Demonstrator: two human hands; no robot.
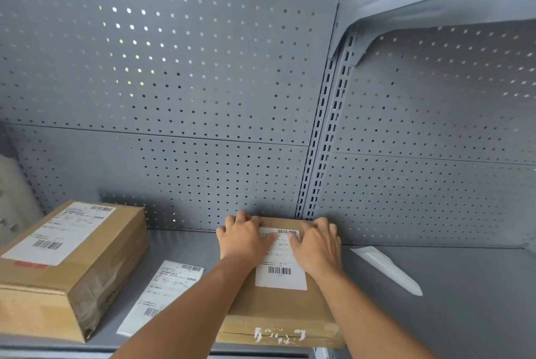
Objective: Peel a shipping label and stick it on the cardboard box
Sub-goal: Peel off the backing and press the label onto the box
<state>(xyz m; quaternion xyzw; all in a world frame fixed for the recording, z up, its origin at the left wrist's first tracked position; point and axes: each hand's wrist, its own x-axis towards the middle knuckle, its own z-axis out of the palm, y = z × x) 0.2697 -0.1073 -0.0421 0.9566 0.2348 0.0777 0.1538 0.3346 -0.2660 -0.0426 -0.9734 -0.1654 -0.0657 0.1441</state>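
The label point(280, 268) is down on top of the box point(278, 309), sitting a little right of centre, lower barcode clear, upper part under your palms. The box lies flat on the shelf point(464, 286), far end up against the pegboard point(203, 97).

Your left hand point(245, 238) is spread flat, fingers open, pressing the label's upper-left. Your right hand point(317, 244) mirrors it on the upper-right, also open and flat, gripping nothing. Thumbs point toward each other across the print.

Here's the risk as I read it: you're pressing at the top while the bottom edge sits free of your hands. If you sweep from both sides inward, air could get trapped in the middle and leave a bubble or a crease right across a barcode. Push outward from the centre instead. I can't tell whether the lower corners are fully stuck; if not, they may lift and snag.

Second worry: the box isn't held, only pressed. A hard shove forward goes into the pegboard, fine, but a sideways rub might skate it along the shelf.

Off to your right, a white strip point(385, 270) lies on the shelf, probably backing paper. To your left, a loose label sheet point(162, 286) lies beside your forearm; drag your arm back carelessly and it slides off the edge. Beyond it, the second box point(66, 257) is already labelled.
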